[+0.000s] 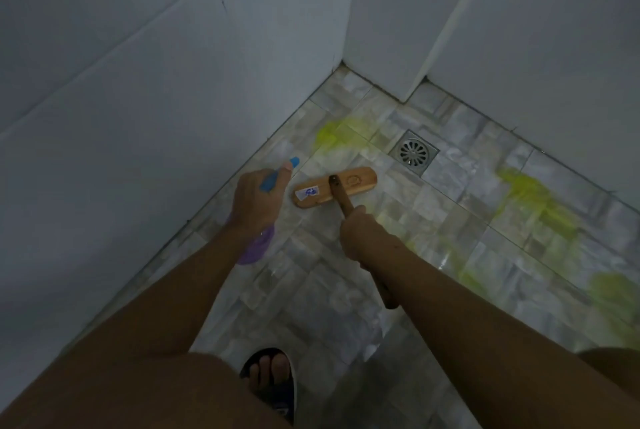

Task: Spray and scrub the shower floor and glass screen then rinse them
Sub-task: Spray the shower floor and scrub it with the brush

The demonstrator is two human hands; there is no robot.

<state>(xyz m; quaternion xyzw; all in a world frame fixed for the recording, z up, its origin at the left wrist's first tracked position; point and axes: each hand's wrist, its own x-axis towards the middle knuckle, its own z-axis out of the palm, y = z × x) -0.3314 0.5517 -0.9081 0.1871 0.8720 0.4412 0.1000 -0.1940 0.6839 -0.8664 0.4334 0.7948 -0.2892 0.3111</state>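
Observation:
My right hand (360, 234) grips the wooden handle of a scrub brush. Its wooden head (334, 191) lies flat on the pale tiled shower floor (460, 207), near the corner. My left hand (258, 200) holds a spray bottle with a blue nozzle (278, 174) and a purple body (256, 248), just left of the brush head, close to the left wall. Yellow-green cleaner patches (337, 136) lie on the floor behind the brush, with more patches (540, 202) to the right. The glass screen is not in sight.
A round-holed metal drain (414, 151) sits in the floor right of the brush. White tiled walls (156, 89) close in on the left and behind. My foot in a dark sandal (272, 380) stands at the bottom centre.

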